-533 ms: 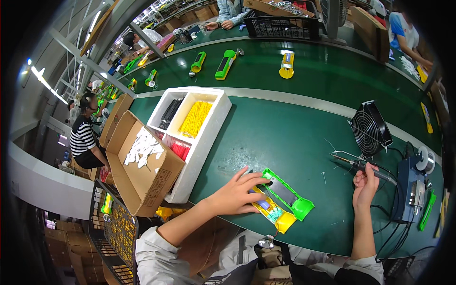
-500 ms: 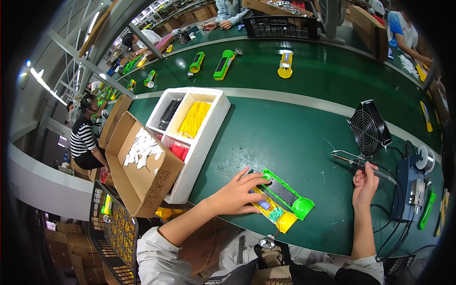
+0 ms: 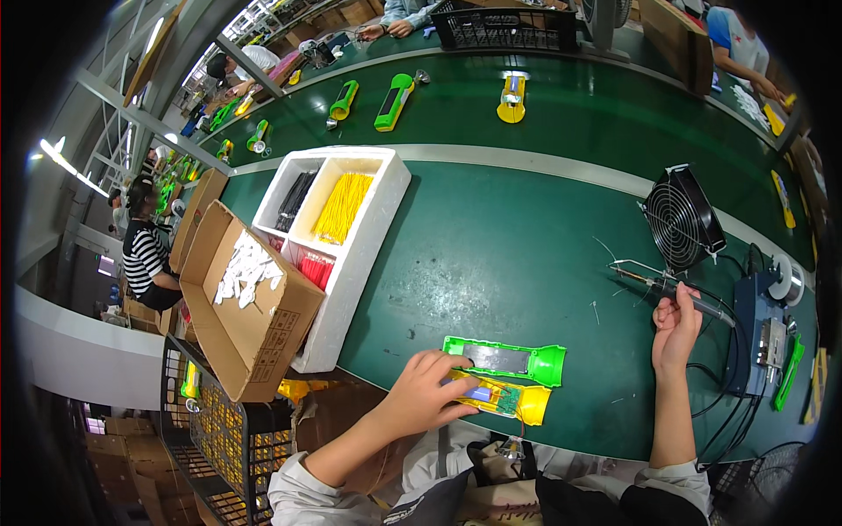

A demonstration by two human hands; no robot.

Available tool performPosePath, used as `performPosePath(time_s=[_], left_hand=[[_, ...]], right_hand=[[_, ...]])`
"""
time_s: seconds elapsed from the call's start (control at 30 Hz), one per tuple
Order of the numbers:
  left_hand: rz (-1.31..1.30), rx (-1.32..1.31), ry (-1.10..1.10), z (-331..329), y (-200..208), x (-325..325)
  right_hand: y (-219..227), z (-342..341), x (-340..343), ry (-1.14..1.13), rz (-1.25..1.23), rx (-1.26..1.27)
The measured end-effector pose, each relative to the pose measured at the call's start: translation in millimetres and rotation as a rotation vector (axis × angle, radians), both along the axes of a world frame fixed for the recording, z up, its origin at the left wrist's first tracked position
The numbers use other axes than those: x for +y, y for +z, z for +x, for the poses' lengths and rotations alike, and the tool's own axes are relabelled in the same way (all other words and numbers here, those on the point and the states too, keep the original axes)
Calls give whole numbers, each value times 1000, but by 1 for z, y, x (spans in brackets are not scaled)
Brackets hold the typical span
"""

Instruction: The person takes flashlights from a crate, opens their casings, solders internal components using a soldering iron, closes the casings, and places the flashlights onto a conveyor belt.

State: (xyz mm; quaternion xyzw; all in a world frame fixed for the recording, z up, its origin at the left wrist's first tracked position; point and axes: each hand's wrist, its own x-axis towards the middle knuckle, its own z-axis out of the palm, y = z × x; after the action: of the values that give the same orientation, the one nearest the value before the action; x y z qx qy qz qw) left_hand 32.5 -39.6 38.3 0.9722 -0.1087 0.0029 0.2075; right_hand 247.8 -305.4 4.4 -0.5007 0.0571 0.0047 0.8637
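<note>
- While my left hand (image 3: 423, 393) clamps the yellow plastic half-shell (image 3: 534, 405) by the green desk's (image 3: 474, 263) front edge, loosening could drop it.
- My right hand (image 3: 674, 333) pinches the dark-handled soldering iron (image 3: 709, 309).

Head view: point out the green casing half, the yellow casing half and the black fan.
Green casing half (image 3: 502, 359): head view, on its dark middle.
Yellow casing half (image 3: 537, 404): head view, on its flared end.
Black fan (image 3: 681, 225): head view, on its round grille.
</note>
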Motion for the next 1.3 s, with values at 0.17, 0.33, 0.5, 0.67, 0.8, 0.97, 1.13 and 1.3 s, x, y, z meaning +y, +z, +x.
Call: performPosePath(time_s=[0.17, 0.33, 0.5, 0.67, 0.8, 0.97, 1.13, 1.3], left_hand=[[-100, -55, 91, 0, 8, -4], [-131, -105, 72, 9, 18, -14], [-140, -85, 36, 21, 13, -25], [-180, -33, 3, 20, 5, -23], [-217, -37, 63, 16, 5, -22], [-154, -163, 122, 2, 36, -1], [121, -348, 401, -23, 109, 66], [-66, -218, 761, -20, 140, 128]], right_hand=[[-1, 0, 0, 2, -8, -2], [1, -1, 0, 4, 2, -4], [1, -1, -2, 4, -11, -5], [0, 0, -3, -4, -1, -2], [1, 1, 1, 24, -12, 5], [-9, 1, -2, 21, -6, -8], [-19, 5, -14, -7, -1, -8], [-24, 7, -16, -32, -23, 0]])
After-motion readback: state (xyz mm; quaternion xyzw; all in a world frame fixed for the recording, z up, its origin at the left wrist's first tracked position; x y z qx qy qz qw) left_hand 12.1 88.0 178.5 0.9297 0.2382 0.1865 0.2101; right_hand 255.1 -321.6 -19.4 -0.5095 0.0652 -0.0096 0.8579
